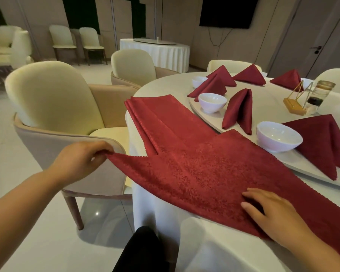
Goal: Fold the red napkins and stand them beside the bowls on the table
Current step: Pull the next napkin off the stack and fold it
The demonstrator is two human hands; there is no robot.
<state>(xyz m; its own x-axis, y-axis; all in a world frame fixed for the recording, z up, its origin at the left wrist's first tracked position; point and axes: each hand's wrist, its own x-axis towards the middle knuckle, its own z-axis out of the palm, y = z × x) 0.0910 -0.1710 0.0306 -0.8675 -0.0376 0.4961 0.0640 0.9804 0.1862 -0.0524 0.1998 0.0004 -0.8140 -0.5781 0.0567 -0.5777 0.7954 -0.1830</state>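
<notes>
Red napkin (pixel 204 173) between left fingers (pixel 99 149)

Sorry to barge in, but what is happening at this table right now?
A person is folding a red napkin spread at the near edge of the table. The left hand pinches one corner, held out past the table's edge, while the right hand presses flat on the cloth. A pile of flat napkins waits just beyond. Several folded napkins already stand beside white bowls.
</notes>
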